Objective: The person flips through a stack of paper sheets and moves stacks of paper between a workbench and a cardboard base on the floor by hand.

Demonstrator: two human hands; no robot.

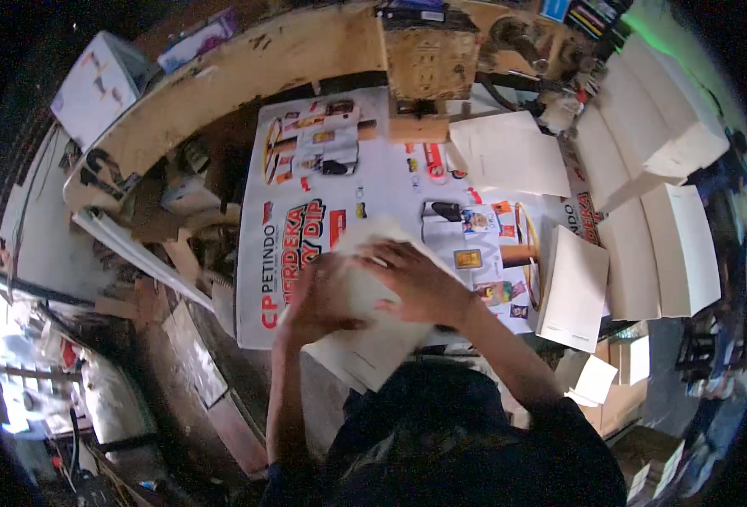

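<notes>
A cream paper stack or booklet point(372, 351) lies at the front edge of the table, partly hidden under my hands and blurred by motion. My left hand point(316, 296) rests along its left side, thumb stretched inward over the paper. Across the top of it lies my right hand point(415, 286), its fingers spread and pointing left. Neither hand is seen wrapped round anything. Right of them is another cream booklet point(573, 287), and beyond it a larger stack of cream sheets point(513, 156).
A white printed banner point(382, 182) covers the table. Tall cream paper stacks point(656, 253) line the right side. A worn wooden box point(431, 63) stands at the back, with a dark machine part point(559, 76) beside it. Cartons point(627, 363) sit below right.
</notes>
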